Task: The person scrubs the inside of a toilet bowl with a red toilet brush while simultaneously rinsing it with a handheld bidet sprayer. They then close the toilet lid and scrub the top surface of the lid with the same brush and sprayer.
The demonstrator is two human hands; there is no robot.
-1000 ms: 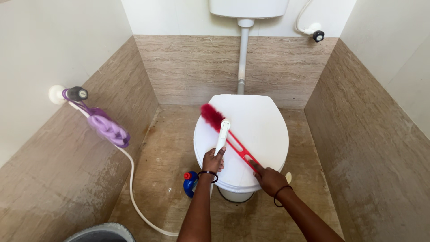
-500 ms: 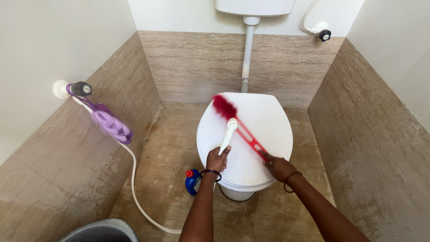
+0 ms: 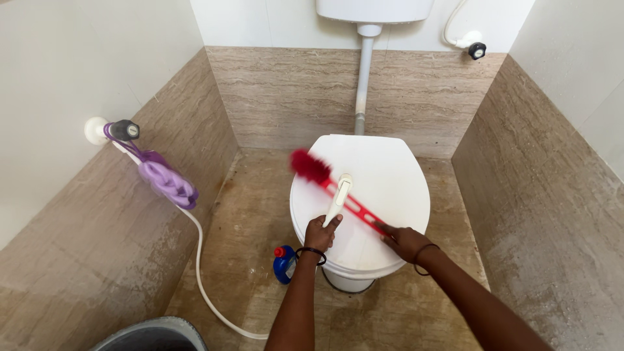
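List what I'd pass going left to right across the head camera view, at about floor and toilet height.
Wall tap → purple bundle hanging from it → white hose → blue bottle → left hand on a white spray handle → right hand holding the red brush, on the toilet lid.

Tiled toilet stall: toilet (image 3: pixel 383 175), cistern (image 3: pixel 374 9)
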